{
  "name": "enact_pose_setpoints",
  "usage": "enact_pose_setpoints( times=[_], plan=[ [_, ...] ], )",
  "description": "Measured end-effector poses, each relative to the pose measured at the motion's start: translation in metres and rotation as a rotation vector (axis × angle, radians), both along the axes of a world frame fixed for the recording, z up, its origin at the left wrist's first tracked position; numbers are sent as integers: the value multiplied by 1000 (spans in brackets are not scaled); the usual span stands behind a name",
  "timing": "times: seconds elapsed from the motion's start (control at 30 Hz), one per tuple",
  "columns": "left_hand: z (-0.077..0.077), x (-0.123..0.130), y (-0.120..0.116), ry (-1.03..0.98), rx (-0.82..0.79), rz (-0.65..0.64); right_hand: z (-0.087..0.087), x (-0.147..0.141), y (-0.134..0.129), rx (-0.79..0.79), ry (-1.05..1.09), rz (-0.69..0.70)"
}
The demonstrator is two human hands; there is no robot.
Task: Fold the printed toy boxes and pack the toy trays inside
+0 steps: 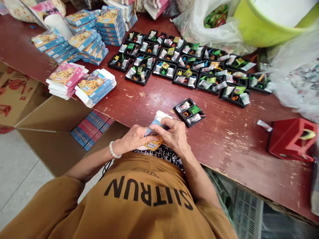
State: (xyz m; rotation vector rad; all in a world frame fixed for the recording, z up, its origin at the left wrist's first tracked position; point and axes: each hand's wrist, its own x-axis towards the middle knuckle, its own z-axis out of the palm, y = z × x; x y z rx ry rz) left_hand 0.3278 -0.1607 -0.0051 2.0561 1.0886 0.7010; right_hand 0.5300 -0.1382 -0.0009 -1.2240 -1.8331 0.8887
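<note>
Your left hand (132, 138) and right hand (171, 132) both hold a small printed carton (155, 122). A black tray (189, 113) sits at one o'clock.

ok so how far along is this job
Done, it seems: rows of black trays filled with packets, and blue boxes lying in the carton. In hand: a printed box between the left hand and right hand. Left: stacks of printed boxes on the table.

- Pale tile floor (20, 176) at lower left
- Worn red wooden table (231, 149) across the view, paint chipped
- Open cardboard box (47, 139) beside the table
- Grey plastic crate (246, 212) below the table's edge
</note>
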Motion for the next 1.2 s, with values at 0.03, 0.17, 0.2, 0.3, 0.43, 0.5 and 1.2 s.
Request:
enact_pose_setpoints(
  times=[0.03,0.17,0.2,0.3,0.43,0.5,1.2],
  plan=[
    [-1,-2,0,-36,-28,15,-3,2,1,51,2,-107],
    [-8,-15,-3,-182,-254,205,-12,11,-2,-42,298,-173],
    [-11,-18,-4,-223,-313,259,-15,11,-4,-174,418,-74],
    [-25,-22,-6,-345,-449,328,-26,4,-14,-462,666,97],
    [-43,-13,-9,-539,-609,303,-34,-4,-23,-404,586,-85],
    [-48,-7,-10,-570,-638,327,-35,-2,-27,-340,461,-132],
    [-31,-17,6,-279,-301,252,-54,15,-28,-265,421,-210]
  ],
)
